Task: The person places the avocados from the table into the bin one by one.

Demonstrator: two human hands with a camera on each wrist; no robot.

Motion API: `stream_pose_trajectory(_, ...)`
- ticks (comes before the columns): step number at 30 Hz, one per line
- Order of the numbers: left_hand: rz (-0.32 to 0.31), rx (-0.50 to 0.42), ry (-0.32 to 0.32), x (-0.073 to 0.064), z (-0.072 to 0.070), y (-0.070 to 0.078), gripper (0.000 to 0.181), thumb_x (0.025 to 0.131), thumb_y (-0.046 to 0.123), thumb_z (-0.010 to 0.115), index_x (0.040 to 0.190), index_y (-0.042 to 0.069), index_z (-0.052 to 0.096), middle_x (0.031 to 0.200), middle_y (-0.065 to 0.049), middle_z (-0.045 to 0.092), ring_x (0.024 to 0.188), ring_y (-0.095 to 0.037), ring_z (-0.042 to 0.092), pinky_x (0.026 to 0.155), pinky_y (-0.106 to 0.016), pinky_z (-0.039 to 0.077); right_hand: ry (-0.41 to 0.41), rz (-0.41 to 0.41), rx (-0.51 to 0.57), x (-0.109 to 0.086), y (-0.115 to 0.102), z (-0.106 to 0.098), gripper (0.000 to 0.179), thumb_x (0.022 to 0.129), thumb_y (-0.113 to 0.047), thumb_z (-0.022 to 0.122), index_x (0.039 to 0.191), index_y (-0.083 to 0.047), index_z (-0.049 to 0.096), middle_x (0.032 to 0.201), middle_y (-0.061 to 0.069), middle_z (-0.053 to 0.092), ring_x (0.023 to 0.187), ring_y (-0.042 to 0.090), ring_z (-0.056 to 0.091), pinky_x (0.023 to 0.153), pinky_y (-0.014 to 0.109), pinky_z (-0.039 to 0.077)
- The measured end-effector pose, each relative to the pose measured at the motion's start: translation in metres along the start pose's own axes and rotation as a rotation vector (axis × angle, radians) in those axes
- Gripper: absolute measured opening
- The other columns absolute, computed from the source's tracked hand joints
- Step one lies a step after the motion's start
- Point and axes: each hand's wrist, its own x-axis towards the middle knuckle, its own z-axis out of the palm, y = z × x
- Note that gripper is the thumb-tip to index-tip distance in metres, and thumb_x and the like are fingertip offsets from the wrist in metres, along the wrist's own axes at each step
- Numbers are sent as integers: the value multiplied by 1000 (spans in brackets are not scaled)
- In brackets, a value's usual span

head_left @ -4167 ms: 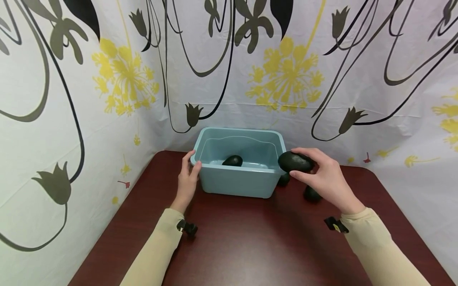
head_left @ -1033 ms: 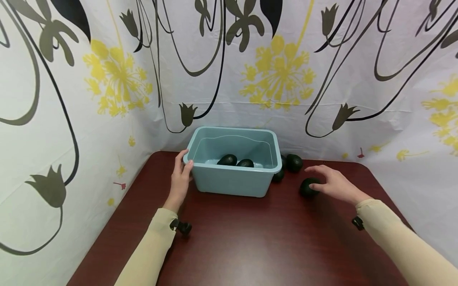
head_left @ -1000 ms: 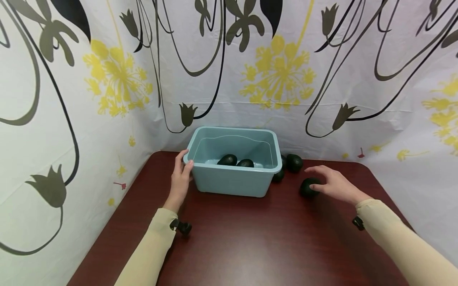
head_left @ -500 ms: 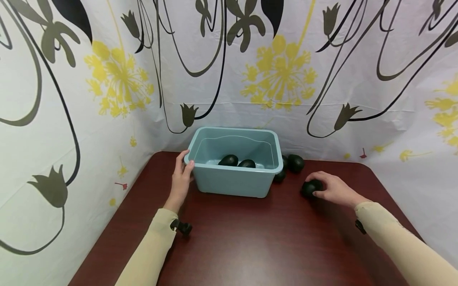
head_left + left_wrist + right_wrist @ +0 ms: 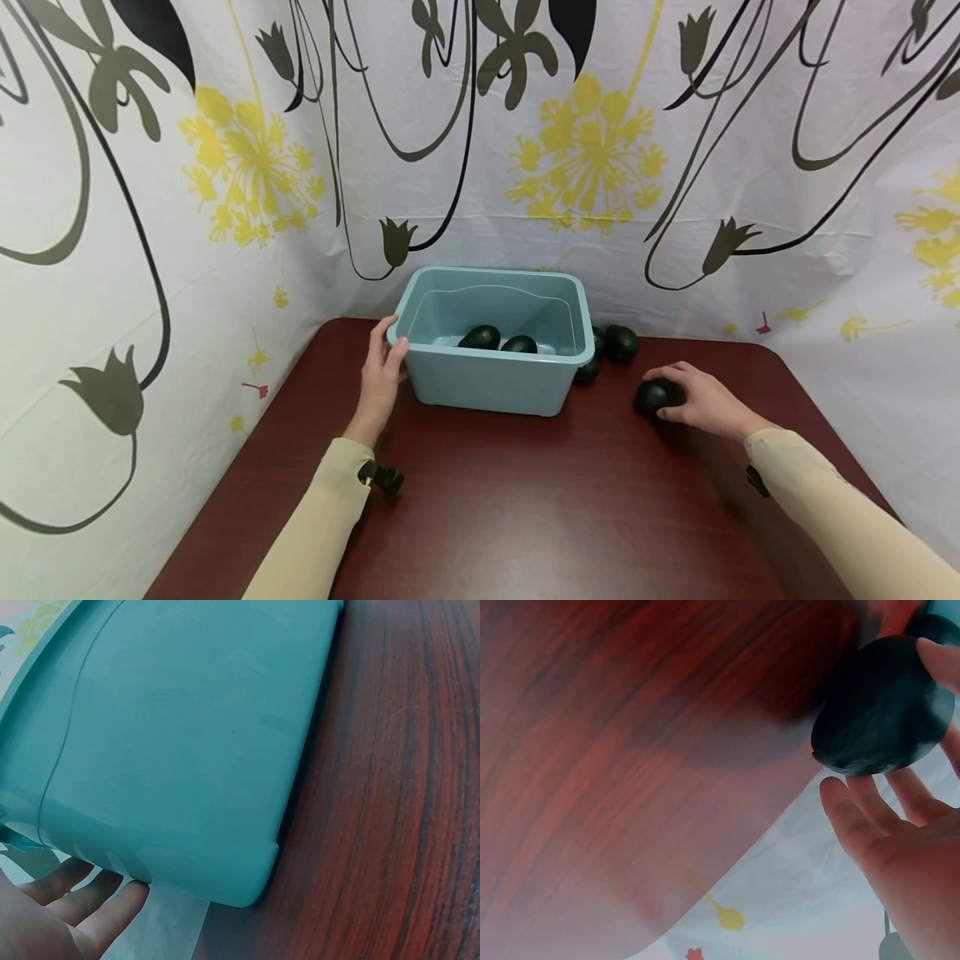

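In the head view, my left hand [image 5: 381,379] holds the left front corner of a light blue plastic bin [image 5: 487,382], thumb at the front and fingers along the side. The left wrist view shows fingertips against the bin's wall [image 5: 180,750]. My right hand [image 5: 705,402] grips a dark green avocado [image 5: 656,398] between thumb and fingers, at or just above the table right of the bin. It is the same avocado [image 5: 881,709] in the right wrist view. Two avocados lie inside the bin, one at left [image 5: 480,337] and one beside it [image 5: 519,344].
Several more avocados sit against the bin's right side, among them a back one [image 5: 621,343] and a front one [image 5: 588,372], partly hidden by the bin. The dark red wooden table [image 5: 510,500] meets a patterned white cloth [image 5: 465,192] behind and at the sides.
The avocado held earlier by the bin's right rim is gone from my right hand, and a second one now lies inside. That hand has since closed round another avocado. My left hand stays put.
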Motion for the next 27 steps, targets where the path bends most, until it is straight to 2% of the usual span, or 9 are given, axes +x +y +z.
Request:
stream_pose_trajectory(5, -4, -2, 4, 0, 1, 1, 57, 105, 42, 52, 155, 27, 32, 157, -14, 35, 133, -31, 46, 97, -65, 43, -5, 17, 0, -4, 1, 3, 69, 79, -15, 86, 141, -19, 56, 128, 10, 54, 109, 29, 56, 88, 52, 46)
stream_pose_trajectory(15, -6, -10, 2, -1, 0, 1, 56, 105, 42, 52, 155, 26, 33, 157, -17, 34, 132, -33, 45, 97, -66, 42, 37, 28, 26, -7, 5, 12, 70, 82, -25, 86, 144, -28, 53, 129, 7, 56, 111, 28, 56, 88, 53, 46)
stream_pose_trajectory(20, -5, 0, 6, -3, 0, 1, 57, 104, 42, 52, 155, 26, 33, 157, -16, 35, 132, -33, 46, 97, -67, 42, 47, 59, 56, -9, 7, 17, 68, 84, -28, 85, 144, -24, 53, 135, 7, 55, 117, 29, 53, 91, 54, 44)
stream_pose_trajectory(27, 7, 9, 7, -1, 0, 1, 56, 105, 40, 52, 156, 25, 32, 158, -16, 35, 132, -33, 46, 97, -67, 42, 62, 80, 76, -9, 6, 17, 65, 83, -35, 85, 140, -21, 56, 134, 6, 56, 115, 28, 53, 89, 52, 45)
